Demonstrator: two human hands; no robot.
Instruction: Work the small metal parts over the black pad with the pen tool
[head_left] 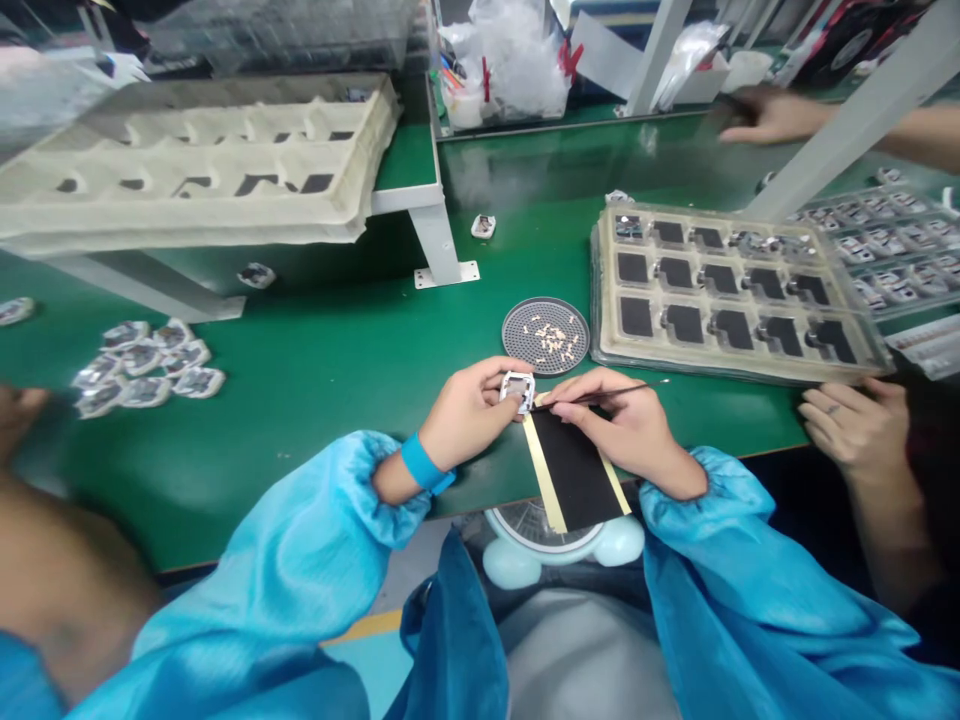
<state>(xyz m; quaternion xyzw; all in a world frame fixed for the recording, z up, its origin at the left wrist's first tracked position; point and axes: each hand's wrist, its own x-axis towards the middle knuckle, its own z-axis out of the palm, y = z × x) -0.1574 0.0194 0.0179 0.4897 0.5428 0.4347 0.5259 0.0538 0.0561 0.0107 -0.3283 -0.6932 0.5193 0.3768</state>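
Note:
My left hand pinches a small square silver-framed part over the green table's near edge. My right hand is closed on thin tweezers, whose tip meets that part. Under both hands lies a black mat with yellow edge strips. Just beyond them sits a round perforated dish holding several tiny pale pieces. Both my arms wear blue sleeves, with a blue band on the left wrist.
A beige tray of black pads and small parts lies to the right, another tray beyond it. Other people's hands rest at the right edge, far right and left. A pile of small parts lies left; a raised shelf holds a foam tray.

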